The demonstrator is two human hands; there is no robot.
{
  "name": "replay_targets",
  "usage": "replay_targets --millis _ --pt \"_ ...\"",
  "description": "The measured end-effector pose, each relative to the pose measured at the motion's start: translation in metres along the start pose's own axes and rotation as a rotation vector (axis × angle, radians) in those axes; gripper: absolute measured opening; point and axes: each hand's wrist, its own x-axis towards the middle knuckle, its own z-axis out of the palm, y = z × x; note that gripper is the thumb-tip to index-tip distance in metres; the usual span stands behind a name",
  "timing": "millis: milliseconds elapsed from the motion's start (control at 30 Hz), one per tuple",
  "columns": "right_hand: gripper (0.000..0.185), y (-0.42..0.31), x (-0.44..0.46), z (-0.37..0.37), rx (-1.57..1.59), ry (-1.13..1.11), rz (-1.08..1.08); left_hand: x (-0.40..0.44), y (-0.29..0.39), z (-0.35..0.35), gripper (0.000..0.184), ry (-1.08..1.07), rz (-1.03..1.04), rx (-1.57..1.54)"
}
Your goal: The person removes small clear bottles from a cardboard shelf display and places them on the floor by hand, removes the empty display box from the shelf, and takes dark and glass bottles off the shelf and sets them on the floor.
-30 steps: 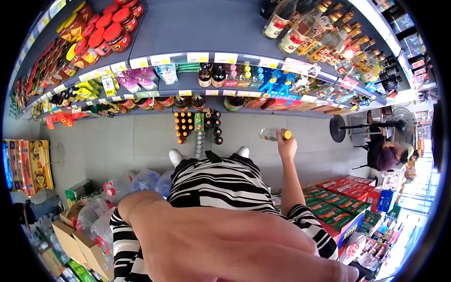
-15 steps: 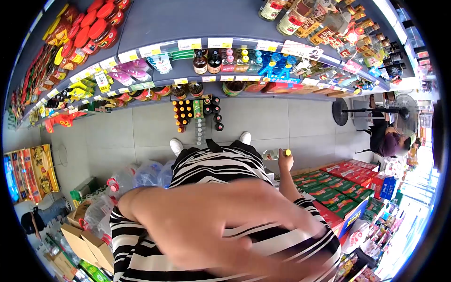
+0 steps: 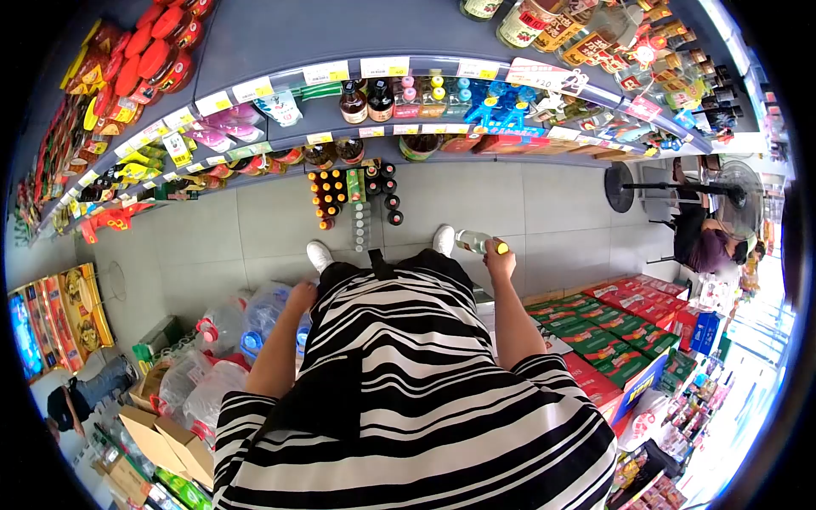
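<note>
My right hand (image 3: 500,262) is wrapped round the neck end of a clear bottle (image 3: 473,241) with a yellow cap, which lies sideways over the floor to the right of my shoes. My left hand (image 3: 302,297) hangs low at my left side, beside large clear plastic bottles (image 3: 262,310); its fingers are too small and turned away to make out. On the floor ahead of my feet stand orange-capped bottles (image 3: 327,194), a row of clear bottles (image 3: 363,228) and dark-capped bottles (image 3: 392,202).
Shelves (image 3: 340,34) with jars and bottles curve across the front. Red and green boxes (image 3: 608,327) are stacked at the right. A fan (image 3: 735,195) and a seated person (image 3: 710,246) are at the far right. An open carton (image 3: 170,442) and another person (image 3: 89,391) are at the left.
My left hand has dropped from close in front of the camera to my left side. My right hand moved down, then back up and slightly left with the bottle. The shelves sit higher in view.
</note>
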Motion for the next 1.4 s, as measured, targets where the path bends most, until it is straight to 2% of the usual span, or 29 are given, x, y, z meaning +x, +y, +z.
replay_targets --millis 33,100,200,300,400,500,600,700,833,967,1000,1100,1167,1300,1333,1400 --pt "0.038 -0.001 0.003 0.006 -0.024 -0.017 -0.023 -0.007 -0.02 0.012 0.028 -0.044 -0.055 0.04" --pt "0.04 -0.003 0.008 0.018 -0.07 -0.049 -0.068 -0.019 -0.031 0.022 0.027 -0.012 -0.343 -0.331" --pt "0.04 -0.013 0.006 0.031 -0.035 -0.115 -0.061 -0.016 -0.033 0.027 0.027 -0.013 -0.365 -0.614" --pt "0.034 -0.024 0.002 0.044 -0.053 -0.171 -0.074 0.0 -0.023 0.022 0.027 0.058 0.05 -0.226" --pt "0.034 -0.033 -0.003 0.053 -0.085 -0.182 -0.084 0.001 0.052 -0.033 0.029 0.029 -0.091 -0.249" --pt "0.042 -0.03 0.001 0.061 -0.089 -0.191 -0.073 0.017 0.069 -0.028 0.028 0.015 -0.134 -0.194" --pt "0.042 -0.047 -0.007 0.06 -0.033 -0.215 -0.038 0.013 0.098 -0.062 0.026 0.097 -0.091 -0.338" --pt "0.038 -0.063 -0.013 0.056 -0.014 -0.208 -0.045 0.022 0.084 -0.05 0.024 0.196 -0.031 -0.438" --pt "0.037 -0.077 -0.016 0.056 0.003 -0.185 -0.041 0.02 0.068 -0.045 0.024 0.186 -0.088 -0.46" --pt "0.037 -0.057 -0.005 0.068 -0.159 -0.067 -0.234 0.02 0.047 -0.045 0.026 0.201 -0.157 -0.354" --pt "0.039 -0.063 -0.011 0.066 -0.169 -0.059 -0.208 0.019 0.039 -0.045 0.028 0.193 -0.158 -0.337" --pt "0.039 -0.064 -0.016 0.072 -0.134 -0.022 -0.158 0.026 0.007 -0.041 0.028 0.176 -0.074 -0.332" --pt "0.042 -0.064 -0.014 0.076 -0.181 -0.035 -0.082 0.06 -0.061 0.004 0.028 0.053 0.131 -0.025" --pt "0.043 -0.054 0.001 0.077 -0.165 -0.154 -0.039 0.042 -0.054 -0.045 0.028 0.142 -0.213 -0.162" --pt "0.042 -0.048 0.009 0.078 -0.186 -0.144 -0.112 0.04 -0.047 -0.056 0.028 0.185 -0.283 -0.179" --pt "0.042 -0.051 0.014 0.067 -0.238 -0.2 -0.165 0.081 -0.099 0.023 0.026 0.326 -0.299 -0.353"
